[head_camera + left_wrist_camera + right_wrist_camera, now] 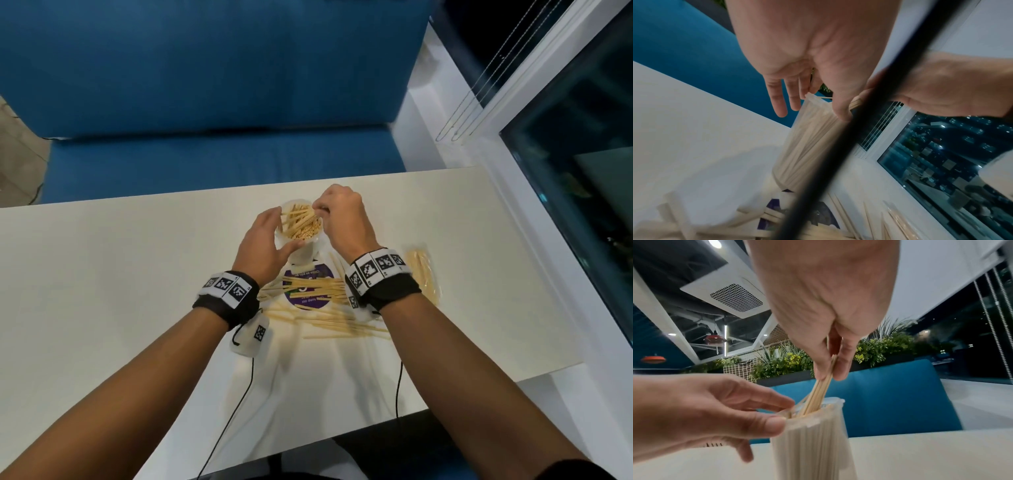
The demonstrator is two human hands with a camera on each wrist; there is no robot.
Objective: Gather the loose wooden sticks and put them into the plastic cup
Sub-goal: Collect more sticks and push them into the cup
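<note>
A clear plastic cup stands at the table's far middle, packed with upright wooden sticks. My left hand grips the cup near its rim, thumb on the near side and fingers on the far left side. My right hand hovers over the cup's right edge and pinches a small bundle of sticks whose lower ends are inside the cup. Several loose sticks lie scattered on the table between my wrists and nearer to me.
A round purple sticker lies under some loose sticks just in front of the cup. A clear packet of more sticks lies to the right. A blue sofa stands beyond the table's far edge, and a window lies to the right.
</note>
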